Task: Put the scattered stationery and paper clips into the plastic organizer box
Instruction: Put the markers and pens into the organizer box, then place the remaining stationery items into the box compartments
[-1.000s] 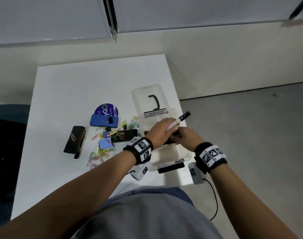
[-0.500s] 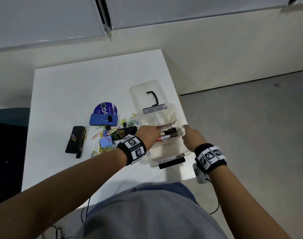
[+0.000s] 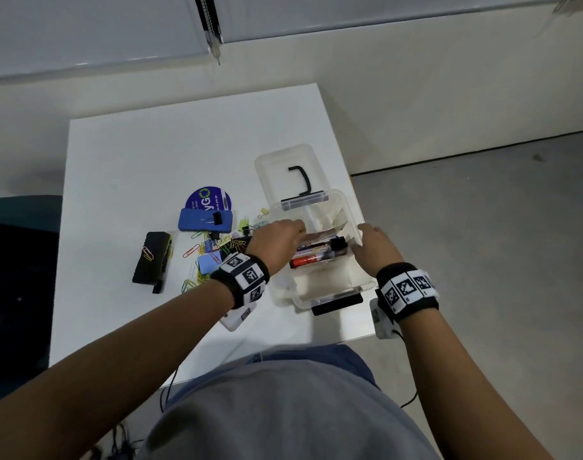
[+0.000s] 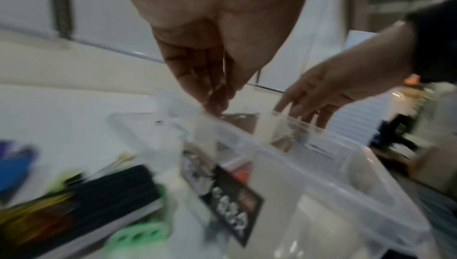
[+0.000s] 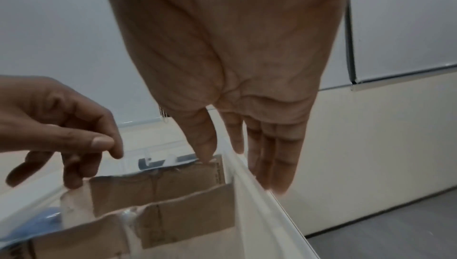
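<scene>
Markers (image 3: 318, 252) already lie inside the plastic organizer box (image 3: 349, 207); left of it, paper clips (image 3: 197, 250) and erasers remain scattered (most work is left). Left hand (image 3: 276, 239) hovers loosely curled, empty; right hand (image 3: 374, 249), fingers straight, touches the box's right wall.

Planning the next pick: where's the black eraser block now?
Head view: the black eraser block lies on the white table, left of the paper clip pile, farthest from the organizer box, untouched.
</scene>
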`<action>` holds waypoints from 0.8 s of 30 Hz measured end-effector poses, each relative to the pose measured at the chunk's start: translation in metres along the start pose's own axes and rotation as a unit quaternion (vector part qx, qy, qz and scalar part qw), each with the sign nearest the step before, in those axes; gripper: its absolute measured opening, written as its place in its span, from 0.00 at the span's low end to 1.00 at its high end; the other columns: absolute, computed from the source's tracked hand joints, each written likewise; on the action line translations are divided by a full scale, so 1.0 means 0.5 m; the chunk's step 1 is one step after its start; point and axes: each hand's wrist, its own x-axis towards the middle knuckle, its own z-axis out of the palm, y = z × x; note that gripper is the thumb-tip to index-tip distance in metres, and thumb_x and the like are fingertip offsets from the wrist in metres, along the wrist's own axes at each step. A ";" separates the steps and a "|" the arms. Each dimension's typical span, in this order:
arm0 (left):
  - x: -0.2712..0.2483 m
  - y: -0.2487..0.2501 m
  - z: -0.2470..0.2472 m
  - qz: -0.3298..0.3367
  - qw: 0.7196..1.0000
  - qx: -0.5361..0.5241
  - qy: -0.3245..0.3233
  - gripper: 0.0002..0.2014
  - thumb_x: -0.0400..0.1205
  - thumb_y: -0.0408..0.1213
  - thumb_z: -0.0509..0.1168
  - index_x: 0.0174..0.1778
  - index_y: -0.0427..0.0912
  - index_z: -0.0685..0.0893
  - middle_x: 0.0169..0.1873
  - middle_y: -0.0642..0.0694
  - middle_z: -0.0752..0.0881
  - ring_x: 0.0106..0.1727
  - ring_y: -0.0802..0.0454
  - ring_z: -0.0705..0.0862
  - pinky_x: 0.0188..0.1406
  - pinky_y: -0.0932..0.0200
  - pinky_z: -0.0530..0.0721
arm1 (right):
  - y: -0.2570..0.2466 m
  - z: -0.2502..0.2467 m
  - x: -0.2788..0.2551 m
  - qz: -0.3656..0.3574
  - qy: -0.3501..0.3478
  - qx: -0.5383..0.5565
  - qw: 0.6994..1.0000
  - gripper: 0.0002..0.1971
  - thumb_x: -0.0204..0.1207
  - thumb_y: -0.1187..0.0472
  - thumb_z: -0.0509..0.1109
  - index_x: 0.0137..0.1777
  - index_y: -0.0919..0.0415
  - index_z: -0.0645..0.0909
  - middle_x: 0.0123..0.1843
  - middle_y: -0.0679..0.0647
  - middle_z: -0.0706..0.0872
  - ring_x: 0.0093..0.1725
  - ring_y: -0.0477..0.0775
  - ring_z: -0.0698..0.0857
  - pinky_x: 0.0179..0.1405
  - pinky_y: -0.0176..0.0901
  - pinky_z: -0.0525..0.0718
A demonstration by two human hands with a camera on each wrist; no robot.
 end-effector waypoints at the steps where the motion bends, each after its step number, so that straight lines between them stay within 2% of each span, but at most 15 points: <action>1: -0.012 -0.037 -0.008 -0.029 0.998 -0.038 0.038 0.11 0.87 0.42 0.56 0.54 0.45 0.83 0.46 0.45 0.87 0.44 0.44 0.85 0.38 0.53 0.81 | -0.015 0.003 -0.002 -0.012 0.033 -0.003 0.999 0.23 0.81 0.63 0.62 0.76 0.64 0.68 0.70 0.66 0.74 0.67 0.68 0.78 0.65 0.57 0.79; 3: -0.038 -0.127 -0.019 -0.108 0.985 -0.087 0.099 0.10 0.86 0.41 0.57 0.56 0.45 0.82 0.50 0.44 0.86 0.47 0.44 0.85 0.44 0.49 0.84 | -0.052 0.015 -0.008 -0.057 0.097 -0.010 0.994 0.23 0.80 0.65 0.64 0.75 0.62 0.70 0.69 0.66 0.74 0.66 0.68 0.77 0.64 0.59 0.79; 5: -0.069 -0.228 -0.023 -0.198 0.966 -0.099 0.131 0.11 0.85 0.39 0.57 0.58 0.44 0.81 0.53 0.40 0.84 0.49 0.40 0.85 0.47 0.48 0.84 | -0.102 0.032 -0.015 -0.115 0.124 0.000 0.986 0.22 0.79 0.66 0.64 0.74 0.61 0.72 0.68 0.65 0.75 0.66 0.66 0.76 0.65 0.59 0.78; 8: -0.135 -0.366 -0.010 -0.330 0.938 -0.049 0.097 0.17 0.81 0.36 0.63 0.66 0.38 0.76 0.60 0.32 0.78 0.59 0.32 0.79 0.57 0.41 0.79 | -0.186 0.076 -0.028 -0.209 0.094 0.027 0.973 0.20 0.80 0.66 0.63 0.72 0.59 0.75 0.69 0.61 0.75 0.68 0.62 0.75 0.69 0.56 0.77; 10: -0.183 -0.431 0.004 -0.427 0.902 -0.020 0.055 0.24 0.79 0.39 0.67 0.69 0.35 0.72 0.63 0.29 0.75 0.63 0.30 0.76 0.63 0.37 0.75 | -0.245 0.120 -0.039 -0.286 0.052 0.027 0.957 0.18 0.79 0.67 0.64 0.69 0.62 0.77 0.66 0.62 0.77 0.65 0.62 0.78 0.66 0.52 0.79; 12: -0.219 -0.471 0.019 -0.485 0.874 -0.034 0.011 0.32 0.77 0.44 0.70 0.73 0.36 0.67 0.66 0.29 0.73 0.67 0.29 0.74 0.66 0.35 0.72 | -0.300 0.181 -0.045 -0.350 -0.010 -0.006 0.937 0.18 0.78 0.68 0.64 0.68 0.64 0.78 0.64 0.63 0.78 0.62 0.64 0.80 0.61 0.51 0.80; 14: -0.241 -0.494 0.034 -0.487 0.870 -0.066 -0.023 0.38 0.75 0.45 0.73 0.77 0.40 0.61 0.66 0.30 0.73 0.67 0.29 0.75 0.66 0.34 0.74 | -0.339 0.247 -0.040 -0.358 -0.081 -0.101 0.925 0.21 0.77 0.67 0.64 0.71 0.63 0.74 0.67 0.64 0.75 0.66 0.66 0.77 0.66 0.55 0.77; 16: -0.254 -0.507 0.041 -0.471 0.878 -0.084 -0.024 0.40 0.74 0.43 0.74 0.77 0.42 0.60 0.65 0.31 0.75 0.65 0.29 0.78 0.63 0.35 0.77 | -0.356 0.297 -0.024 -0.294 -0.126 -0.230 0.919 0.26 0.77 0.63 0.64 0.76 0.62 0.69 0.76 0.67 0.67 0.74 0.70 0.69 0.75 0.62 0.69; 19: -0.268 -0.529 0.035 -0.477 0.872 -0.110 0.013 0.37 0.76 0.44 0.71 0.77 0.42 0.60 0.63 0.31 0.78 0.63 0.30 0.79 0.59 0.36 0.79 | -0.358 0.334 0.000 -0.191 -0.112 -0.296 0.929 0.31 0.76 0.62 0.63 0.80 0.65 0.61 0.83 0.71 0.54 0.81 0.73 0.58 0.80 0.67 0.59; 21: -0.274 -0.546 0.029 -0.477 0.872 -0.112 0.018 0.37 0.78 0.46 0.70 0.78 0.43 0.59 0.62 0.31 0.80 0.62 0.30 0.81 0.58 0.37 0.80 | -0.354 0.349 0.011 -0.183 -0.077 -0.304 0.932 0.32 0.76 0.64 0.62 0.81 0.66 0.59 0.82 0.72 0.57 0.80 0.73 0.60 0.79 0.66 0.61; 24: -0.277 -0.557 0.023 -0.460 0.880 -0.115 0.012 0.37 0.77 0.48 0.70 0.77 0.44 0.59 0.59 0.32 0.82 0.59 0.31 0.83 0.55 0.39 0.81 | -0.355 0.359 0.018 -0.207 -0.010 -0.296 0.932 0.29 0.76 0.68 0.61 0.78 0.67 0.62 0.73 0.69 0.71 0.71 0.70 0.71 0.72 0.61 0.68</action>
